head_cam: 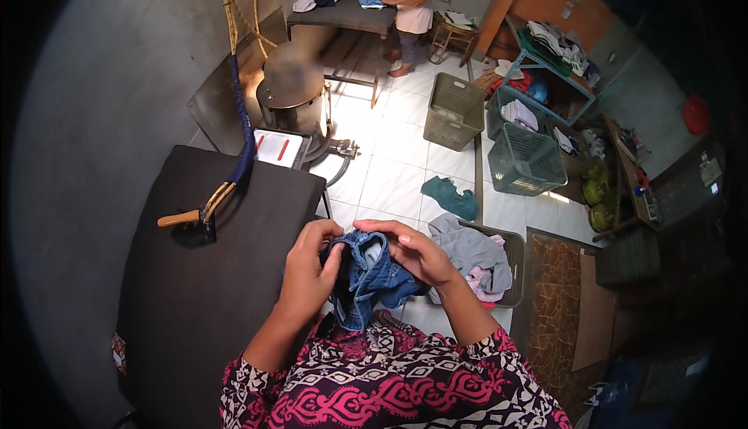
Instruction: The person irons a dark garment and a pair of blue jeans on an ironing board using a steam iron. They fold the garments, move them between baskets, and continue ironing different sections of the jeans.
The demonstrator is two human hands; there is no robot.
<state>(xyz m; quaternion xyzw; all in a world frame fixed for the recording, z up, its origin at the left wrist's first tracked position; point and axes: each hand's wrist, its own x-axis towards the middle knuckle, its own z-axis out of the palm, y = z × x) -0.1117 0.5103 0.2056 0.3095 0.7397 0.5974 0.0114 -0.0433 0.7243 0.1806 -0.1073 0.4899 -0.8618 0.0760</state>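
In front of my chest, a blue denim garment point(357, 294) is bunched up between my hands. My left hand point(307, 274) pinches its upper edge between thumb and fingers. On the other side, my right hand point(419, 253) curves around the cloth, its fingers at the top edge and part of its grip hidden. To the left stands a dark padded ironing table point(193, 312). A steam iron point(196, 233) with a wooden handle rests there, its wrapped hose rising toward the wall. Below my right hand, a basket point(515, 265) holds grey and pink clothes.
A metal boiler point(292, 110) stands beyond the table. A green cloth point(450, 196) lies on the tiled floor. Plastic baskets point(453, 113) stand farther off, near a blue metal rack point(558, 99) with clothes. A person point(415, 2) handles folded clothing at another table point(345, 11).
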